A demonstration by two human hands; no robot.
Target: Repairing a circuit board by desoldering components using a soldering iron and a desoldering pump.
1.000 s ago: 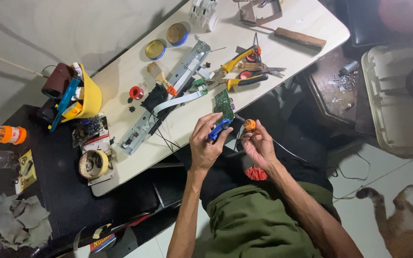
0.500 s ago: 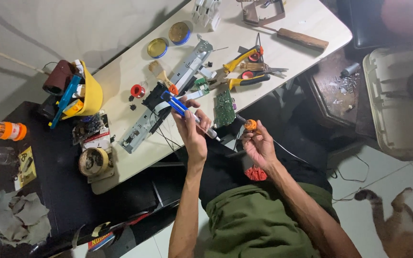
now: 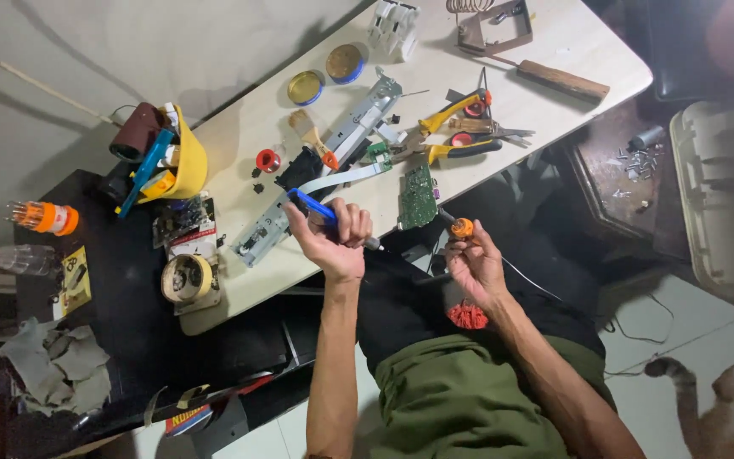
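The right hand [image 3: 476, 268] pinches a small orange-tipped tool [image 3: 460, 227] between its fingertips. The left hand [image 3: 330, 238] is clenched around a blue-handled screwdriver [image 3: 314, 208], whose handle sticks out past the knuckles. Just beyond the fingers lie a green circuit board [image 3: 419, 194] and yellow-handled pliers [image 3: 452, 151].

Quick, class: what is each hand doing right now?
Left hand: closed around a blue-handled tool.
Right hand: closed on an orange-handled tool, at the table edge.
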